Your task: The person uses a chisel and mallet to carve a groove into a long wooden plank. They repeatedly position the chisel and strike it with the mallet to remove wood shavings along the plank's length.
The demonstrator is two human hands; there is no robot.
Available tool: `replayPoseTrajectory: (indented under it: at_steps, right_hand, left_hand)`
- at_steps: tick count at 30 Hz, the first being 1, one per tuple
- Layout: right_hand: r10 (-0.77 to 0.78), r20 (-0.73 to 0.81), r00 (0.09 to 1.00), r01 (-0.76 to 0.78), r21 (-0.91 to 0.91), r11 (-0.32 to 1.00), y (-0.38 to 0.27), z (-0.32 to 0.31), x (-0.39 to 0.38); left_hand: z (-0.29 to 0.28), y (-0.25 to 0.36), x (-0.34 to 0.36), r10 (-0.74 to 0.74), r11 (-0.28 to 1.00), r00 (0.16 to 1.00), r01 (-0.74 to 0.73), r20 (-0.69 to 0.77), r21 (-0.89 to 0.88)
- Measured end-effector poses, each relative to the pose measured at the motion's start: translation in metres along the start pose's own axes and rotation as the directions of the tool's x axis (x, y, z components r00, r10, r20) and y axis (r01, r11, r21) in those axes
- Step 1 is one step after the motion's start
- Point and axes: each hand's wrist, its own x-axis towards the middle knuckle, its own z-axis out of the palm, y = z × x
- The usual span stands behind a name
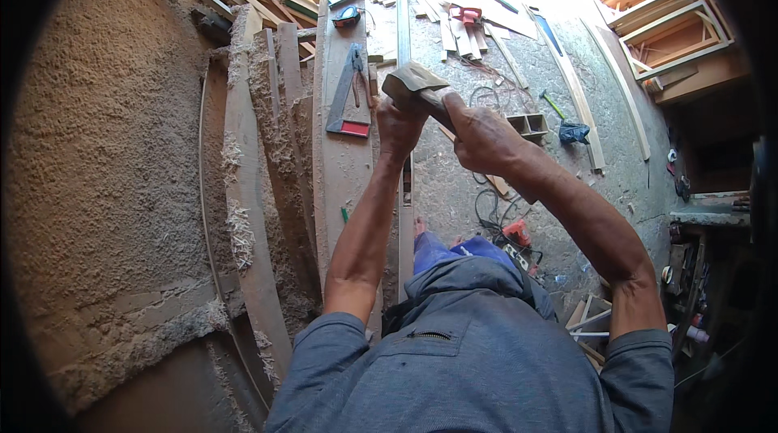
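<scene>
My right hand [486, 137] is closed around the short handle of a mallet [415, 80] with a blocky, worn head. Just under the mallet's head, my left hand [399, 129] is closed in a fist; what it grips is hidden. Both hands are raised over a long narrow piece of wood [405, 230] along the bench edge. To the left, a carpenter's square [342, 96] with a red strip lies on the bench plank [344, 169]. Pliers [356, 80] rest against the square, and a tape measure [347, 16] lies farther off.
Shaving-covered boards [247, 149] stand between the bench and a rough wall [121, 149]. On the concrete floor [567, 214] lie a hollow block [528, 124], a red power tool [515, 230], cords and wood strips. Wooden frames [677, 36] are stacked at the far right.
</scene>
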Motion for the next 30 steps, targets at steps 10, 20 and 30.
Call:
replayPoseTrajectory:
  at_steps: [10, 20, 30]
  right_hand:
    - [-0.142, -0.582, 0.801, 0.230, 0.081, 0.970, -0.062, -0.150, -0.038]
    - [-0.052, 0.047, 0.998, 0.061, -0.195, 0.979, -0.002, 0.001, 0.009]
    - [0.332, -0.009, 0.943, -0.257, 0.613, 0.747, 0.069, 0.040, -0.063]
  left_hand:
    - [0.002, -0.024, 0.060, -0.050, 0.990, 0.988, 0.069, -0.148, 0.121]
    - [0.017, -0.007, 0.019, 0.182, 0.982, 0.961, -0.169, -0.209, 0.081]
    - [0.037, -0.052, 0.085, -0.123, 0.946, 0.983, 0.157, -0.135, 0.283]
